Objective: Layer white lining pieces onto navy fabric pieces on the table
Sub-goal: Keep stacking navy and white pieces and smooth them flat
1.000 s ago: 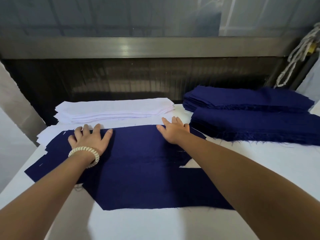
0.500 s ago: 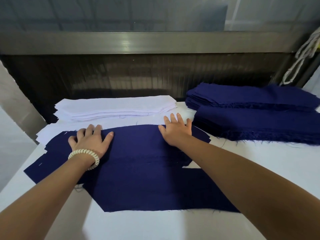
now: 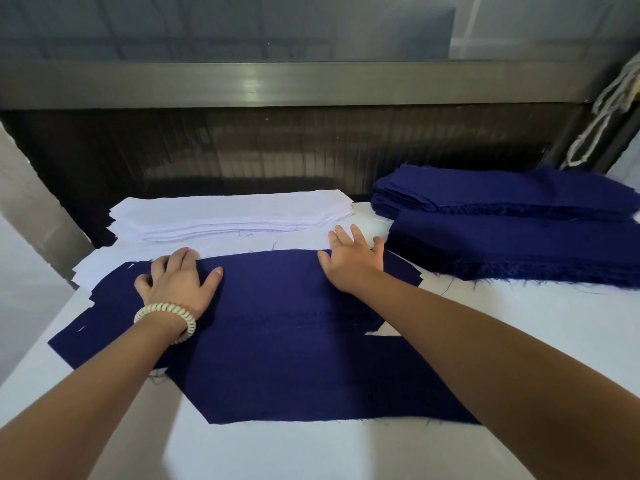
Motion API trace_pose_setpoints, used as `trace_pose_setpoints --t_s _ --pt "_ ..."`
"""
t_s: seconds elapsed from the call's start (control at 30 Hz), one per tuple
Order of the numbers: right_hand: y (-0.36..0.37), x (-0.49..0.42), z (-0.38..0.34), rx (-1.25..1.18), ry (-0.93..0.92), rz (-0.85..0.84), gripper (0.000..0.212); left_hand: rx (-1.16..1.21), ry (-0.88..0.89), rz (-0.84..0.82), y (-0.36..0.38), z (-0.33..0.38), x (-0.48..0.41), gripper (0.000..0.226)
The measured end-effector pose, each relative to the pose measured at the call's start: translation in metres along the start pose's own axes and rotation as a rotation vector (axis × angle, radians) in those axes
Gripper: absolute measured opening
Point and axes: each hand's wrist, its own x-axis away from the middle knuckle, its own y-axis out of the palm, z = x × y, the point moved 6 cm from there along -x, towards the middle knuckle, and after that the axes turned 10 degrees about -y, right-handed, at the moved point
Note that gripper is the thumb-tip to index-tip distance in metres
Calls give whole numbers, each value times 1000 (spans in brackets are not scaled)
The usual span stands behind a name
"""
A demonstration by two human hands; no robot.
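My left grip lies palm-down on the flat navy woven fabric piece spread mid-way across the white worktop. Its fingers bend at the far edge, and I cannot tell whether they pinch it. My right grip presses that edge, fingers straight and spread. I judge it best to smooth outward, then draw a single sheet from the stack of white lining pieces just beyond. I count one white stack and two frayed navy fabric stacks on the right. The sheets are uncountable.

Navy fabric piece, angular cut, frayed edges, spread flat at centre; white lining stack, neatly piled, just behind; two navy stacks, overlapping, right.
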Motion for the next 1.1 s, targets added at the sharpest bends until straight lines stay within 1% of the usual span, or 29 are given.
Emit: trace_pose_setpoints --t_s 0.07,0.17,0.33,0.5,0.53,0.6,0.67,0.73,0.8,0.93,1.1 --pt "-1 1 -1 -12 -9 19 56 44 0 39 -3 -1 1 50" --pt "-4 2 -2 -52 -19 69 56 82 -2 82 -6 -2 2 51" --pt "-13 5 -2 -196 -47 229 56 133 -3 129 -9 -4 3 53" --pt "-29 5 -3 -295 -96 385 65 179 9 168 -15 -8 2 54" --pt "-32 4 -4 -379 -125 414 64 190 9 175 -16 -7 2 55" --pt "-38 3 -4 -636 -158 496 56 204 9 187 -18 -7 1 59" --pt "-43 4 1 -831 -98 584 48 200 5 192 -20 -7 1 65" --pt "-46 4 6 -928 -19 650 40 181 -6 175 -19 -6 0 70" --pt "-50 4 8 -987 26 674 37 170 -24 145 -16 -2 -1 71" --pt "-60 7 7 -1012 31 698 37 197 -49 131 -13 10 1 74" --pt "-69 8 6 -1141 54 704 37 201 37 119 -13 35 5 79"
